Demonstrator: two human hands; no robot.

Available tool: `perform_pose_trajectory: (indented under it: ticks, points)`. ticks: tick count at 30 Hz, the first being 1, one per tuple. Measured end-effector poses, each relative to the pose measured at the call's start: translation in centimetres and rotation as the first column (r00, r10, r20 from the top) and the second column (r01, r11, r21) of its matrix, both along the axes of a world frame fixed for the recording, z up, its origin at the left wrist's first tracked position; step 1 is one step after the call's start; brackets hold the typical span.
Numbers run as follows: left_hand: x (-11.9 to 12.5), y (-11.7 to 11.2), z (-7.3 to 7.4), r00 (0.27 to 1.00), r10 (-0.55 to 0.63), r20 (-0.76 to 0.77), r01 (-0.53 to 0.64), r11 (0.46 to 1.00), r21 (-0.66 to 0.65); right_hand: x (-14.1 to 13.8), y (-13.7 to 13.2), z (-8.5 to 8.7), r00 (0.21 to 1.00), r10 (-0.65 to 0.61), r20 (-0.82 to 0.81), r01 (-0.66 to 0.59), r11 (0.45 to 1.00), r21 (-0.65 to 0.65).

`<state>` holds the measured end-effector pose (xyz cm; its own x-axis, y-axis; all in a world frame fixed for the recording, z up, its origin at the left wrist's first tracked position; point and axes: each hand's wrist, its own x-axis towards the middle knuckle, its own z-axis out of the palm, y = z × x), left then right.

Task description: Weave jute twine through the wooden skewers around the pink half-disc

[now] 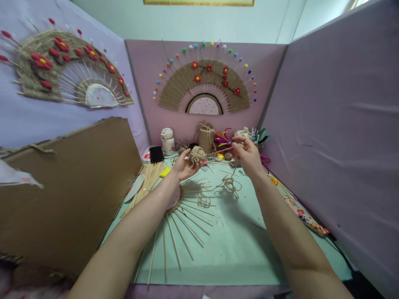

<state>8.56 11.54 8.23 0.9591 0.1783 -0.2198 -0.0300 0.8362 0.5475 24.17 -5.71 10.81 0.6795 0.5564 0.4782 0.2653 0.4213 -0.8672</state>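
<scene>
My left hand (186,166) cradles a small ball of jute twine (197,154), fingers curled under it. From the ball a taut strand runs right to my right hand (247,153), which pinches it between thumb and fingers. Loose twine hangs below my right hand and lies in a tangled heap (230,185) on the table. Beneath my left arm is a fan frame (177,241) of thin wooden sticks spreading from a half-round centre, partly hidden by the forearm. A few loops of twine lie over its sticks.
A bundle of sticks (149,178) lies at the left beside a large cardboard sheet (71,187). Along the back stand a white jar (168,142), a twine spool (206,139) and coloured pipe cleaners (222,138). Finished fans (204,83) hang on the partitions.
</scene>
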Motion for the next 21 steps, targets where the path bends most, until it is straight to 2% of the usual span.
perform_pose_trajectory:
  ticks: [5, 8, 12, 15, 18, 21]
  points:
    - [0.1, -0.6, -1.2, 0.996, -0.092, -0.021, 0.093, 0.994, 0.055, 0.6, -0.7, 0.8, 0.996, -0.066, -0.056, 0.071, 0.992, 0.108]
    - [0.5, -0.6, -2.2, 0.997, -0.032, -0.065, 0.038, 0.994, 0.102, 1.1, -1.3, 1.6, 0.984, -0.141, -0.109, 0.163, 0.958, 0.236]
    - [0.3, 0.8, -2.7, 0.985, 0.152, -0.084, -0.145, 0.986, 0.082, 2.1, -2.7, 2.8, 0.952, -0.216, -0.215, 0.286, 0.877, 0.386]
    - [-0.6, 2.4, -2.3, 0.980, 0.175, -0.093, -0.172, 0.984, 0.037, 3.2, -4.1, 3.3, 0.907, -0.260, -0.331, 0.398, 0.788, 0.470]
    - [-1.7, 3.5, -1.6, 0.981, 0.189, -0.049, -0.186, 0.981, 0.052, 4.4, -5.1, 3.2, 0.842, -0.317, -0.437, 0.524, 0.674, 0.520]
    - [-2.2, 4.0, -0.9, 0.985, 0.171, 0.013, -0.171, 0.983, 0.070, 5.2, -5.3, 2.7, 0.800, -0.345, -0.491, 0.586, 0.626, 0.515]
